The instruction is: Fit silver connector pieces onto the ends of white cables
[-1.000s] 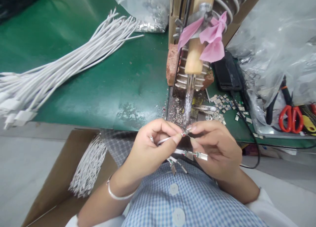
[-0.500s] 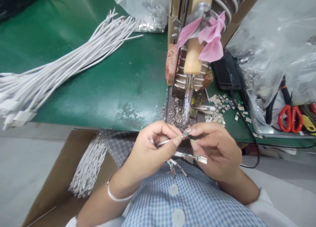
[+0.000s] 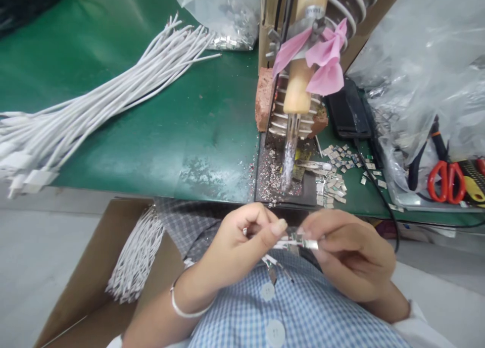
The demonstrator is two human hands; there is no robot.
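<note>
Below the table edge, over my checked shirt, my left hand (image 3: 238, 244) pinches several thin white cables with small metal connector tips (image 3: 271, 267). My right hand (image 3: 350, 257) is closed on the metal connector shell (image 3: 308, 243) at one cable's end, fingertip to fingertip with the left. Just above them, the soldering iron (image 3: 295, 90) with a wooden handle and pink paper bow points its tip (image 3: 287, 174) down at a tray speckled with solder (image 3: 271, 179).
A big bundle of white cables (image 3: 91, 108) lies across the green mat. Loose metal shells (image 3: 335, 179) lie right of the iron. Red-handled scissors (image 3: 447, 179) and plastic bags (image 3: 424, 70) sit at right. A cardboard box holding finished cables (image 3: 134, 254) stands lower left.
Both hands have dropped from the iron's tip down toward my chest, still holding the cable and connector between them.
</note>
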